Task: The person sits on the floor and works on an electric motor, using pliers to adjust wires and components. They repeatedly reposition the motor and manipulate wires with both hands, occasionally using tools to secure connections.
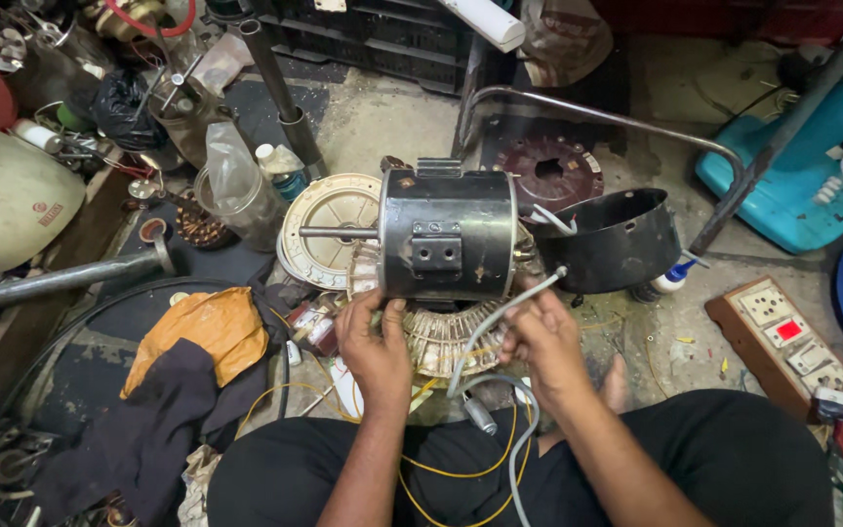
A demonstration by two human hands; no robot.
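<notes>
Head view: the left hand (375, 344) grips the lower edge of the black motor housing (448, 234), fingers curled beneath (tips hidden). The right hand (541, 342) pinches a grey cable (496, 317) at the housing's right end. The winding (446, 337) underneath is mostly covered.

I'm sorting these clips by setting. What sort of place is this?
Probably a small fan or motor repair workshop, worked on the floor. The left hand steadies a black motor housing, the right hand holds its grey cable, and a switch and socket board lies nearby.
</notes>
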